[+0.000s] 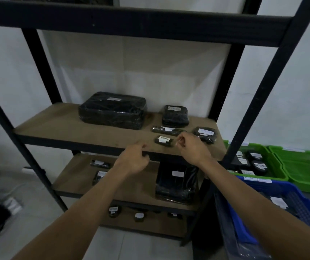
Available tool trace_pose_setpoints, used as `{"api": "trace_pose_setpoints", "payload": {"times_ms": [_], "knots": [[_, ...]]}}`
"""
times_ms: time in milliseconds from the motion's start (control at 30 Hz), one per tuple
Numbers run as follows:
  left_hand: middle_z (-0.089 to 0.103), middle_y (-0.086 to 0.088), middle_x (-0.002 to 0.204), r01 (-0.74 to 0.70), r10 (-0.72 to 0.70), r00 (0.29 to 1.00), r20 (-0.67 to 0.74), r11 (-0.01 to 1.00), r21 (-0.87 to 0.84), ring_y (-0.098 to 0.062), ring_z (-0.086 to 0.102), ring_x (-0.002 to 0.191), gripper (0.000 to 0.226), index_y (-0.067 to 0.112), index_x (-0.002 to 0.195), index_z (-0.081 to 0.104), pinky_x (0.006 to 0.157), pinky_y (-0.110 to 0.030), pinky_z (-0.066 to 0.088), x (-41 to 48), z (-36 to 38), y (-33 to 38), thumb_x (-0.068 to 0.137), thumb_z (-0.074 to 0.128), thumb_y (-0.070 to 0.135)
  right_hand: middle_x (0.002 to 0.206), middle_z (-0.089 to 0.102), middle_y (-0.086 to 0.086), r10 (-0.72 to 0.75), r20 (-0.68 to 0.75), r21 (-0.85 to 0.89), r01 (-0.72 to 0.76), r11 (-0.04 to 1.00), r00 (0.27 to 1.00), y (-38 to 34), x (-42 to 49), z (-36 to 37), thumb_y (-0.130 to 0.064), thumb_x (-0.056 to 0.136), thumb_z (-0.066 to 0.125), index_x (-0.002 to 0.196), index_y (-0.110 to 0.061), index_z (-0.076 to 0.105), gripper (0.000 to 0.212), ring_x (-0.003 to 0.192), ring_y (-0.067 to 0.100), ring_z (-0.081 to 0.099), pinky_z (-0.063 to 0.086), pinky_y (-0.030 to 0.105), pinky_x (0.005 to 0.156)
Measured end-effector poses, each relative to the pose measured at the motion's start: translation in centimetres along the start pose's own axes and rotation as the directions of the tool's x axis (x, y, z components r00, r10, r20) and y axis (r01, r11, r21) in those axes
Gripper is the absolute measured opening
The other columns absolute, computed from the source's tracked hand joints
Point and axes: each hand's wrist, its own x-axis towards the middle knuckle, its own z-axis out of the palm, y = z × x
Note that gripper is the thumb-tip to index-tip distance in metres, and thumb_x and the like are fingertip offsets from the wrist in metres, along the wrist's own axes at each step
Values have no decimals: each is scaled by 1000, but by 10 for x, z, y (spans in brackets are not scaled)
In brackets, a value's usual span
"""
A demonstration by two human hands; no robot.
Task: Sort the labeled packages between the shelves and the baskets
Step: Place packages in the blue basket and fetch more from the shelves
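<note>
Five black wrapped packages, white labels up, on the middle shelf (pixel 65 122):
- large package (pixel 112 109), back centre, with open board from it to the left edge
- stacked package (pixel 175 116), to its right, near the back
- flat package (pixel 167 130), just in front of the stacked one
- small package (pixel 164 140), close to the front edge
- rounded package (pixel 205 134), by the right edge

Left hand (pixel 135 158): at the shelf's front edge, left of the small package and apart from it. Grip closed, with fingers curled on nothing visible.

Right hand (pixel 191 147): just beside the small package's right end, grip narrow. I cannot tell whether it pinches the wrap (the fingertips are blurred).

Lower shelf (pixel 139 186): tall package (pixel 176 182) at the right, with smaller ones to the left.

Right of the rack: green basket (pixel 278 166) holding labelled packages, second green basket (pixel 304 166) beside it, and blue basket (pixel 300 196) nearest.
</note>
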Motion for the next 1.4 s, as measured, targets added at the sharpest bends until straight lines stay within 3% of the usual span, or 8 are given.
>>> {"api": "trace_pose_setpoints", "payload": {"times_ms": [200, 400, 533, 700, 900, 1100, 1233, 1400], "knots": [[59, -2, 127, 14, -15, 1000, 23, 998, 60, -20, 56, 116, 45, 22, 130, 52, 101, -41, 47, 57, 8, -5, 86, 62, 25, 104, 65, 0, 36, -69, -74, -41, 996, 997, 25, 55, 1, -32, 92, 56, 109, -23, 59, 19, 97, 21, 61, 54, 39, 79], [54, 2, 127, 38, -43, 998, 37, 992, 121, -20, 51, 119, 42, 28, 127, 53, 104, -41, 42, 98, 32, -12, 85, 58, 28, 124, 60, 7, 104, 67, -247, -85, 965, 992, 49, 98, 14, -42, 91, 51, 123, -19, 56, 40, 118, 31, 50, 41, 44, 101], [42, 5, 133, 41, -43, 999, 3, 976, 214, -21, 37, 127, 43, 31, 131, 49, 110, -42, 28, 106, 47, -16, 88, 54, 31, 110, 66, 2, 67, 128, -281, -29, 959, 989, 56, 103, 21, -38, 91, 50, 116, -25, 61, 30, 110, 26, 56, 31, 44, 102], [44, 5, 130, 52, -57, 998, 22, 980, 194, -22, 37, 126, 42, 35, 129, 52, 111, -42, 28, 114, 43, -20, 87, 53, 32, 111, 65, -4, 24, 85, -287, 2, 958, 996, 56, 108, 19, -36, 90, 59, 116, -28, 60, 27, 108, 18, 57, 26, 40, 101], [46, 0, 131, 35, -67, 991, 119, 965, 258, -24, 43, 123, 48, 30, 134, 48, 108, -44, 35, 110, 31, -13, 86, 53, 33, 119, 60, 3, -32, 23, -24, 33, 999, 999, 59, 107, 20, -20, 91, 61, 120, -21, 56, 29, 107, 23, 58, 36, 34, 91], [55, -3, 121, 51, -58, 998, 28, 980, 193, -24, 57, 111, 33, 20, 120, 60, 97, -38, 47, 83, 25, 6, 87, 56, 25, 124, 51, 3, -68, -106, 227, 91, 970, 992, 44, 66, -6, -12, 92, 60, 127, -18, 54, 36, 108, 20, 56, 45, 33, 100], [57, 0, 124, 11, -6, 999, -47, 995, 101, -17, 57, 110, 35, 19, 127, 56, 89, -26, 44, 53, 23, 28, 91, 57, 21, 128, 48, 1, -56, -129, 233, 85, 969, 990, 42, 22, -24, -14, 93, 58, 129, -20, 53, 37, 112, 18, 53, 43, 31, 102], [60, 7, 117, -19, 18, 996, -82, 1000, -4, -11, 58, 103, 33, 26, 123, 56, 93, -35, 51, -5, 36, 46, 90, 59, 22, 132, 41, -1, -46, -94, 233, 67, 970, 994, 41, -51, -44, -15, 97, 54, 134, -20, 47, 38, 118, 18, 50, 44, 36, 104]]}}
